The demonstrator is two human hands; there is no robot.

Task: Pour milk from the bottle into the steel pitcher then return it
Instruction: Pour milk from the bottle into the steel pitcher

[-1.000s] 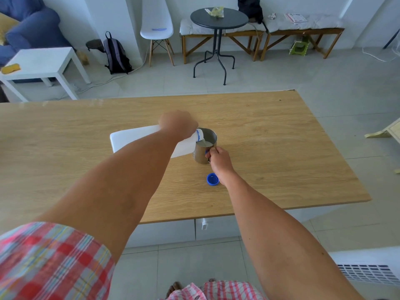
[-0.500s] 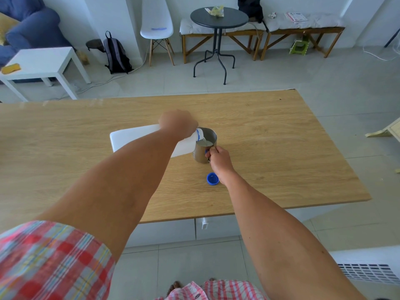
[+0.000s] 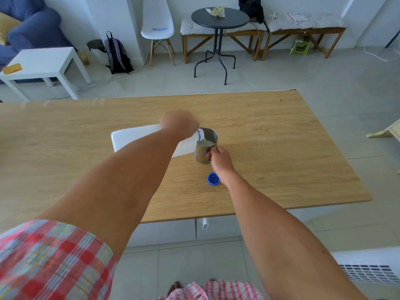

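Observation:
A white plastic milk bottle (image 3: pixel 129 137) lies tipped almost flat above the wooden table (image 3: pixel 281 148), its blue-ringed mouth over the rim of the steel pitcher (image 3: pixel 202 153). My left hand (image 3: pixel 178 124) grips the bottle near its neck. Milk shows inside the pitcher, which stands upright at the table's middle. My right hand (image 3: pixel 219 160) holds the pitcher's handle on its near side. The blue bottle cap (image 3: pixel 213 179) rests on the table just in front of the pitcher, beside my right wrist.
Beyond the table's far edge stand a dark round table (image 3: pixel 219 18), a white chair (image 3: pixel 157 24), wooden benches (image 3: pixel 303 29), a backpack (image 3: pixel 116 55) and a white side table (image 3: pixel 41 61). The table's right edge drops to tiled floor.

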